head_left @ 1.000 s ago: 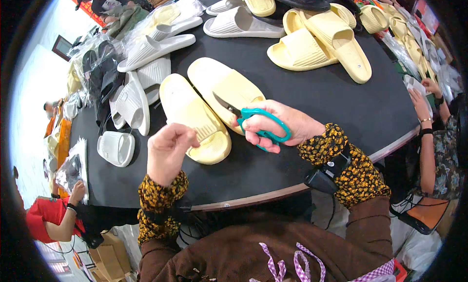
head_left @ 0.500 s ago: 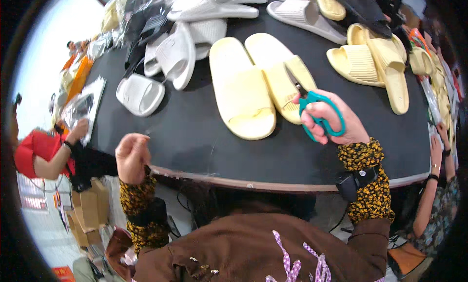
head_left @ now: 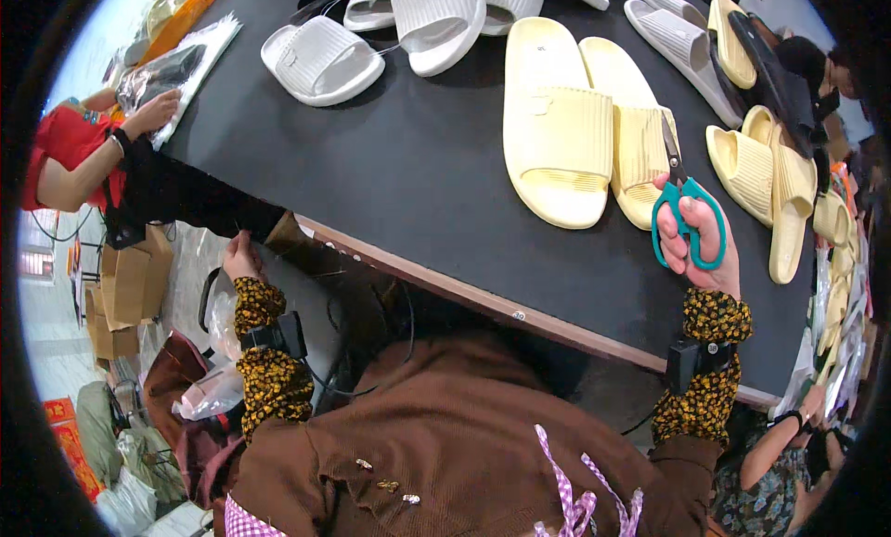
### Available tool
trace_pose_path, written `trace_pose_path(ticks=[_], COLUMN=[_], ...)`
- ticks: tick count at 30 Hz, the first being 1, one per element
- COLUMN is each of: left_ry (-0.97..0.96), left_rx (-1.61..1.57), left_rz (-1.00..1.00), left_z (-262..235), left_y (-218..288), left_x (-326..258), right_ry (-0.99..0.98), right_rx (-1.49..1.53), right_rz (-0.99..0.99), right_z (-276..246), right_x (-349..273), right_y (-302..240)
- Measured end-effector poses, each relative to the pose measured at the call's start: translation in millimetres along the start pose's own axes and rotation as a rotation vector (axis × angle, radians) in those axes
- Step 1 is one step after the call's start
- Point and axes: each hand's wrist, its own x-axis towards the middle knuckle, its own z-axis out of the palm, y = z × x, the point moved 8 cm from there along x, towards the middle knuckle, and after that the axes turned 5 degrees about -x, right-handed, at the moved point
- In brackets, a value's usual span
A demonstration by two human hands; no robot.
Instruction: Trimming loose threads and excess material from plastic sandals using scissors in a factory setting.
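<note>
My right hand [head_left: 722,249] is wrapped round the teal handles of a pair of scissors [head_left: 662,223], whose narrow blades point away from me over the nearby slipper. A pair of pale yellow slide slippers lies on the dark table; the left slipper [head_left: 566,133] is in full view, and the right slipper [head_left: 639,129] is partly covered by the scissors. Off the table's near left edge hangs my left hand [head_left: 243,258], its fingertips pressed together. Whatever they pinch, if anything, is too small to make out.
White-grey slides [head_left: 320,62] lie along the far side of the dark table [head_left: 399,166]. More yellow slides [head_left: 770,180] are at the right. A person in red [head_left: 79,156] handles a plastic-bagged item at the left; cardboard boxes [head_left: 135,282] stand on the floor. Another person's arm [head_left: 770,444] is at lower right.
The view has turned, shifting the table and slippers. My left hand has gone from over the table's near edge to beyond it, lower left. My right hand still grips the scissors beside the yellow slippers.
</note>
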Motion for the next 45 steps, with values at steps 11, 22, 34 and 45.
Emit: trace_pose_path(ticks=[11, 22, 34, 45], left_ry=[-0.07, -1.043, -1.756, -1.61], left_rx=[-0.223, 0.15, 0.633, -0.288], left_rz=[0.188, 1.048, 0.506, 0.027], left_z=[54.6, 312.5, 442.2, 430.4], left_y=[122.2, 345.1, 322.1, 351.0], left_x=[10.3, -268.0, -343.6, -334.7], right_ry=[-0.073, -0.126, -0.077, 0.201], right_rx=[0.027, 0.084, 0.207, 0.274], right_rz=[-0.032, -0.053, -0.176, -0.348], right_z=[1.3, -6.6, -28.6, -48.8], right_x=[6.1, 2.3, 1.5, -4.2], right_y=[-7.1, -9.5, -16.4, -32.7])
